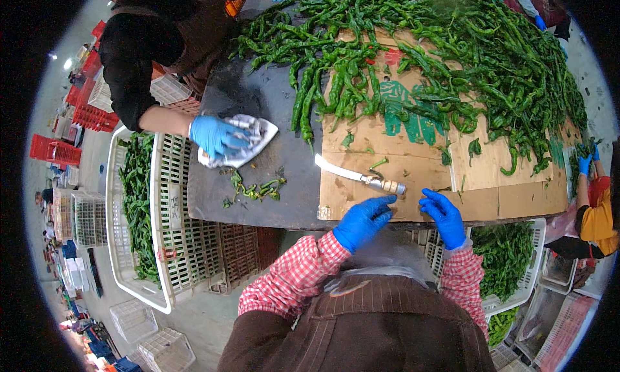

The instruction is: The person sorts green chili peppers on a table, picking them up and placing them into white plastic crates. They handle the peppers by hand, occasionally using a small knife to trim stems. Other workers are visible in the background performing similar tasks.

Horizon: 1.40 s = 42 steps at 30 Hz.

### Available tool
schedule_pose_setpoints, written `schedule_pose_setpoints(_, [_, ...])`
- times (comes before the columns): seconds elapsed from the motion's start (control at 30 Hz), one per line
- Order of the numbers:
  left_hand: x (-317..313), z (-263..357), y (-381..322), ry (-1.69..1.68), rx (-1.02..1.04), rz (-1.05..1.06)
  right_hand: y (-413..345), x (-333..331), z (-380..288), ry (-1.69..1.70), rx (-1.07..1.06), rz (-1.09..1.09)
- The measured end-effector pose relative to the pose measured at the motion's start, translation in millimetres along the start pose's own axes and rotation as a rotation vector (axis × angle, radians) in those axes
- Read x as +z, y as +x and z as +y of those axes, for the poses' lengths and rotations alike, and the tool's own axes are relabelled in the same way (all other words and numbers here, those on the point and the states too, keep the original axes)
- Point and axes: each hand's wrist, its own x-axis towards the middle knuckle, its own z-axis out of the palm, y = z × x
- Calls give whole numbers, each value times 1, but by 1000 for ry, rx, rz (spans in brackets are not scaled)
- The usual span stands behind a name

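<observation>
My left hand (364, 222), in a blue glove, is at the table's near edge with nothing in it, its fingers slightly bent. To its right, my right hand (442, 218) is also gloved in blue and holds nothing, fingers apart. Just beyond them a knife (361, 175) with a curved blade lies on flattened cardboard (387, 163), its handle towards my hands. A large heap of long green peppers (508, 76) covers the table's far and right parts. Small pepper scraps (254, 190) lie on the dark tabletop at left.
At left, a co-worker's light-blue-gloved hand (220, 137) presses a white cloth (261, 132) on the dark tabletop (286, 178). White plastic crates of green peppers stand on the left (162, 255) and under the right edge (537, 255). Another person (598, 212) works at far right.
</observation>
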Motion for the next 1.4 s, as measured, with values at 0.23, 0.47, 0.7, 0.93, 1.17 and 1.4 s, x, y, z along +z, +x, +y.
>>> schedule_pose_setpoints(0.23, [-29, -19, -7, 298, 158, 295, 34, 41, -12, -732, -550, 104])
schedule_pose_setpoints(0.47, [-28, -30, -6, 125, 156, 355, 75, 47, -21, -929, -519, -7])
schedule_pose_setpoints(0.7, [-39, -12, -3, 169, 122, 315, 80, -12, -31, -732, -377, -29])
schedule_pose_setpoints(0.93, [-59, 16, 38, 348, 274, 367, 144, 5, -47, -588, -447, 31])
schedule_pose_setpoints(1.17, [-77, 21, 66, 411, 279, 439, 209, 86, -73, -859, -865, 160])
schedule_pose_setpoints(1.4, [-72, 11, 60, 297, 158, 356, 190, 78, -58, -1066, -678, -241])
